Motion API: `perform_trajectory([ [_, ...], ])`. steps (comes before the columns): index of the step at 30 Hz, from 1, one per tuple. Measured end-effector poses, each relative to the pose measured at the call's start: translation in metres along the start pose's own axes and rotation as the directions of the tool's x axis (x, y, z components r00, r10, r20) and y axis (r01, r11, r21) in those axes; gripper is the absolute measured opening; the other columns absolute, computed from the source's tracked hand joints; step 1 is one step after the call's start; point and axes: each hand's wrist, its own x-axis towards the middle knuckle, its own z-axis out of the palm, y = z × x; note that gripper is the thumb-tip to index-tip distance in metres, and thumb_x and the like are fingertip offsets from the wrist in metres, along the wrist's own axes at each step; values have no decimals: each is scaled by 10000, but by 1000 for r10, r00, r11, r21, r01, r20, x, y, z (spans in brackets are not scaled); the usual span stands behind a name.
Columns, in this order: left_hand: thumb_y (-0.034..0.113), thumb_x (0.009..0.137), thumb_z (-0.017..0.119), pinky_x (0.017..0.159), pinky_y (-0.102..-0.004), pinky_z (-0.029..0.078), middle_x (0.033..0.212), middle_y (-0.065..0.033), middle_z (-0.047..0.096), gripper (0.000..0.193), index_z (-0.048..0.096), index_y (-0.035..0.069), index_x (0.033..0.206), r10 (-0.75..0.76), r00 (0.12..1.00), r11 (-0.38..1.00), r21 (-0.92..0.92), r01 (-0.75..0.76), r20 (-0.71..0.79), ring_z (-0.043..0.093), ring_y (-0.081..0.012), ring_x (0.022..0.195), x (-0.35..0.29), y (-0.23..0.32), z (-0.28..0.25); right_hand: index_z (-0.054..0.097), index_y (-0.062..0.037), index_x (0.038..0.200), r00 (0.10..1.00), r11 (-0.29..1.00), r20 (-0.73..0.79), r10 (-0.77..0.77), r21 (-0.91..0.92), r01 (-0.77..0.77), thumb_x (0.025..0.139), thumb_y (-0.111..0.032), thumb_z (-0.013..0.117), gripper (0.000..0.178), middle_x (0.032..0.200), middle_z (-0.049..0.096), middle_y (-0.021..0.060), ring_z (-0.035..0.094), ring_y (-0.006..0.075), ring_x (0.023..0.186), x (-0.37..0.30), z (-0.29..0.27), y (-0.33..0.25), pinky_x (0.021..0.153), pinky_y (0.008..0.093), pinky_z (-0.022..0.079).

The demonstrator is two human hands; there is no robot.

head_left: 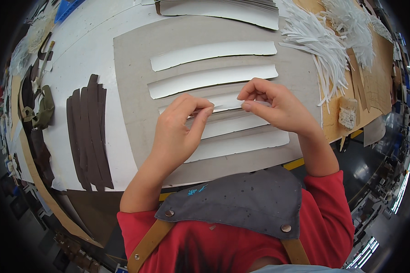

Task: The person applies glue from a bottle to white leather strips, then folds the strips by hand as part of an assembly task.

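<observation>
Both of my hands are raised over a row of several white strips lying crosswise on a grey board. My left hand is closed in a pinch, thumb against the fingers, above the left part of the middle strip. My right hand faces it from the other side, fingers curled and the thumb close to the forefinger. A thin pale sliver shows by the left fingertips, and a bit of white by the right fingers; what they hold is too small to make out. Nearer me, the closest strip is partly behind my left wrist.
Dark brown strips lie bundled on the white table at left. A stack of white-faced sheets stands at the far edge of the grey board. Shredded white strips heap up at far right, near a crumbly pale block.
</observation>
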Motion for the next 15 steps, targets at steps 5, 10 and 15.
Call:
perform_trajectory([
  [5,12,856,621,679,-284,476,807,-70,592,50,652,1,894,-2,999,993,119,6,-34,578,-175,730,-1,-15,2,594,1,953,985,992,-160,-69,-113,51,876,-100,615,129,827,621,56,575,151,754,-1,8,17,686,281,462],
  [10,2,855,611,653,-306,477,818,-88,575,68,619,7,922,124,990,923,373,-93,-60,578,-205,720,-1,-26,9,553,-5,900,955,954,-250,-163,-285,88,865,-75,592,88,815,611,135,605,294,768,5,20,17,701,373,483],
  [15,-8,830,597,603,-350,407,822,-89,544,109,546,45,911,208,974,873,466,-143,-91,534,-258,691,0,-34,16,508,-17,874,906,887,-307,-291,-442,136,843,-30,575,74,791,573,129,562,321,744,12,30,27,665,410,460],
])
